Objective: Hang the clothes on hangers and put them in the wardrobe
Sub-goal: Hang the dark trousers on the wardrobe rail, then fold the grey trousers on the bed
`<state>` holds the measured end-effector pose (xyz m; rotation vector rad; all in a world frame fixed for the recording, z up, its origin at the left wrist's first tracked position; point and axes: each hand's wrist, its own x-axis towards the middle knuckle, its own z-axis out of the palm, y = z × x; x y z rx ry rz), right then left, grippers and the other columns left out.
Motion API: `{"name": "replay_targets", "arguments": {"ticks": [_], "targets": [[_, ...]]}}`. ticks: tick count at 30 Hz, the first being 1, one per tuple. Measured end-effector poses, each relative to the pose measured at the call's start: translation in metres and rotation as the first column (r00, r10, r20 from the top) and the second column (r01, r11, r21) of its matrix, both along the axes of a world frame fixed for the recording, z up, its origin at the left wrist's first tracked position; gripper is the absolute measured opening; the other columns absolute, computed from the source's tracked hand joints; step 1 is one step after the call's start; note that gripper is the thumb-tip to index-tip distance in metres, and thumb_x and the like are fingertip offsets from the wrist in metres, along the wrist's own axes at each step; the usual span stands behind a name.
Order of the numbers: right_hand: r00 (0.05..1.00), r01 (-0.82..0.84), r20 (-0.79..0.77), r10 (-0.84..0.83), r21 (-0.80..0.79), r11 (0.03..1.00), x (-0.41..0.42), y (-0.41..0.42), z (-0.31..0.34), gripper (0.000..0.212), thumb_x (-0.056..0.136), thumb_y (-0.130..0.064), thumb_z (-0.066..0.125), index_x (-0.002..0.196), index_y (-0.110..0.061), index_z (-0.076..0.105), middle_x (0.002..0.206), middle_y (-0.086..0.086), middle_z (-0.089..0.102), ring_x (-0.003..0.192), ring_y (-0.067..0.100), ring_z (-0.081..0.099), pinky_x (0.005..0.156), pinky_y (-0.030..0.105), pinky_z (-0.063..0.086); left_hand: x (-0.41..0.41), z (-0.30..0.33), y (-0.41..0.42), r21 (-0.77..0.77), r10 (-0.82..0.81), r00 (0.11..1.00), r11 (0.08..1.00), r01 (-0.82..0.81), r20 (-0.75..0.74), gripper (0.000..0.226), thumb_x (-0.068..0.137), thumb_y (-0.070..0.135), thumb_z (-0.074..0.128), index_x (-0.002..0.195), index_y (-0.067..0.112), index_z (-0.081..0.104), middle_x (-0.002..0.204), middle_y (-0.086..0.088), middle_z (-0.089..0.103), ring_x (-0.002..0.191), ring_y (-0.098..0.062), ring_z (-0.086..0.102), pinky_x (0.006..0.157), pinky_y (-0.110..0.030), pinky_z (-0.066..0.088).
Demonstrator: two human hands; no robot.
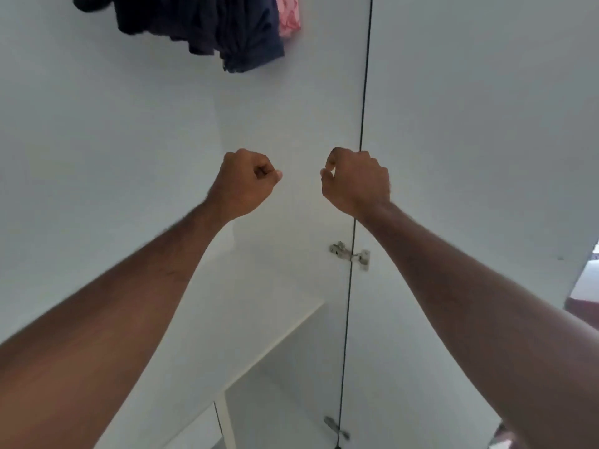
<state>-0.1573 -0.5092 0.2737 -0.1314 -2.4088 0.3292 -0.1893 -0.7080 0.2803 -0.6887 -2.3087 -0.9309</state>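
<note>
Head view looks into a white wardrobe with 2 bare forearms raised in front of it. Well above the left hand, at the top edge, hang dark navy clothes, bunched and creased, with a pink patterned garment touching their right side; no hanger can be made out. Both hands are curled into fists and hold nothing, the left with its thumb tucked against the fingers, the right hand with thumb and forefinger nearly meeting. Below the right hand, 2 metal hinges sit along the dark door gap, beside the white door. A white shelf edge runs below both hands.
</note>
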Motion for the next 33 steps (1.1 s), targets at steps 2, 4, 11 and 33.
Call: {"name": "replay_targets", "arguments": {"ticks": [2, 4, 11, 33], "targets": [[0.996, 0.039, 0.082, -0.039, 0.001, 0.999, 0.025, 0.027, -0.041, 0.022, 0.098, -0.033, 0.050, 0.108, -0.019, 0.063, 0.102, 0.009, 0.064, 0.092, 0.035, 0.063, 0.077, 0.038, 0.045, 0.016, -0.043, 0.029, -0.037, -0.044, 0.996, 0.998, 0.047, 0.078, 0.025, 0.089, 0.024, 0.070, 0.069, 0.010, 0.070, 0.060, -0.002, 0.067, 0.059, -0.024, 0.065, 0.064, -0.028, 0.052], [0.985, 0.076, 0.158, -0.075, 0.002, 0.997, 0.055, 0.054, -0.079, 0.021, 0.099, -0.033, 0.050, 0.107, -0.019, 0.064, 0.101, 0.009, 0.065, 0.091, 0.034, 0.063, 0.077, 0.038, 0.047, 0.035, -0.083, 0.058, -0.080, -0.083, 0.986, 0.992, 0.095, 0.144, 0.027, 0.089, 0.025, 0.072, 0.066, 0.011, 0.068, 0.057, 0.000, 0.065, 0.056, -0.021, 0.063, 0.061, -0.027, 0.049], [0.876, 0.276, 0.420, -0.239, -0.029, 0.961, 0.198, 0.167, -0.213, 0.021, 0.096, -0.030, 0.052, 0.106, -0.019, 0.067, 0.101, 0.011, 0.069, 0.093, 0.037, 0.067, 0.072, 0.036, 0.043, 0.133, -0.197, 0.195, -0.076, -0.273, 0.880, 0.942, 0.326, 0.388, 0.025, 0.087, 0.028, 0.071, 0.068, 0.012, 0.071, 0.060, -0.004, 0.068, 0.058, -0.024, 0.067, 0.068, -0.042, 0.059], [0.031, 0.999, 0.648, -0.761, -0.028, 0.018, 0.810, 0.383, -0.351, 0.018, 0.093, -0.023, 0.050, 0.098, -0.015, 0.066, 0.096, 0.011, 0.068, 0.092, 0.037, 0.066, 0.071, 0.037, 0.042, 0.657, -0.333, 0.623, -0.143, -0.765, 0.028, -0.084, 0.986, 0.643, 0.025, 0.093, 0.028, 0.068, 0.072, 0.014, 0.066, 0.064, 0.006, 0.064, 0.059, -0.013, 0.057, 0.055, -0.029, 0.045]]}}
